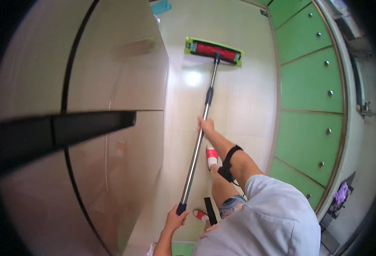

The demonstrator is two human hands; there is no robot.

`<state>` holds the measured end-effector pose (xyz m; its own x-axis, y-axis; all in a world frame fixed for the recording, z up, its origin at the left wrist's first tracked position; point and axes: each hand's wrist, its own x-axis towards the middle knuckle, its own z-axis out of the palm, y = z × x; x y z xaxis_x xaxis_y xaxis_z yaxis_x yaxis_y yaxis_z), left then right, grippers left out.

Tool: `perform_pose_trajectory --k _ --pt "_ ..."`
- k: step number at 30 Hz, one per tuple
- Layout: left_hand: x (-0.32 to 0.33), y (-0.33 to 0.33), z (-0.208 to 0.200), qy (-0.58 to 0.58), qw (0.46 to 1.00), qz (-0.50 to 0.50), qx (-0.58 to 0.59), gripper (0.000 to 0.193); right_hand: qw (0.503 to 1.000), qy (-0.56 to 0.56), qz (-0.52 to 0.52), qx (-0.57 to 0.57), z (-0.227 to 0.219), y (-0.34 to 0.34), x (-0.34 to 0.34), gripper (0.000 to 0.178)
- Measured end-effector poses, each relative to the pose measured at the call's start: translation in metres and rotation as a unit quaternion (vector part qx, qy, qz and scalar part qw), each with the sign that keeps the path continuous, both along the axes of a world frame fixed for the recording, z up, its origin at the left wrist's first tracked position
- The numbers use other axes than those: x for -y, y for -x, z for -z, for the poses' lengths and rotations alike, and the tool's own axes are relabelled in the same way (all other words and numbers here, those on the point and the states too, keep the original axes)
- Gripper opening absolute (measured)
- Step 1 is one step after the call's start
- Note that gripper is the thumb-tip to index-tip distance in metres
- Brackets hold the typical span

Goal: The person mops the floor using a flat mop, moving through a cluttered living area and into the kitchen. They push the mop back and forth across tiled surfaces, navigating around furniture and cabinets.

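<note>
A push sweeper (194, 164) with a long silver telescopic pole slants from the lower middle up to its wide head (215, 52). That head is lime green and black with red parts inside, and it is down at the pale floor. My left hand (176, 218) is wrapped round the dark grip at the pole's near end. Farther up the pole, just below its dark collar, my right hand (206, 125) is closed around the metal. A black strap (230, 158) circles my right forearm.
A large glossy refrigerator-like unit (115, 72) with a dark handle recess stands along the left. Green cabinets (311, 123) with round knobs line the right, under a counter with a tap (367, 109). A blue cloth-like item (161, 7) lies at the far left. My red-and-white footwear (212, 153) is below the pole.
</note>
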<state>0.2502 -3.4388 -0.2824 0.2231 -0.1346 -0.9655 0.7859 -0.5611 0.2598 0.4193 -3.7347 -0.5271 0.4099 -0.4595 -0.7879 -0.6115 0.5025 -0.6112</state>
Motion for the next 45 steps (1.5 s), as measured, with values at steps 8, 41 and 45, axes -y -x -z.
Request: perform_pose_trajectory --k 8,41,45 --pt "-0.223 0.215 -0.051 0.016 0.999 0.031 -0.036 0.024 0.982 0.037 -0.179 0.044 -0.030 0.299 -0.169 0.022" --pt "0.259 -0.058 -0.015 0.104 0.995 0.009 -0.004 0.035 0.999 0.010 -0.045 -0.025 0.010 -0.049 0.277 0.025" --pt "0.186 -0.015 -0.042 0.088 0.995 0.031 -0.031 0.042 0.996 0.053 -0.073 -0.021 -0.008 0.024 0.219 0.037"
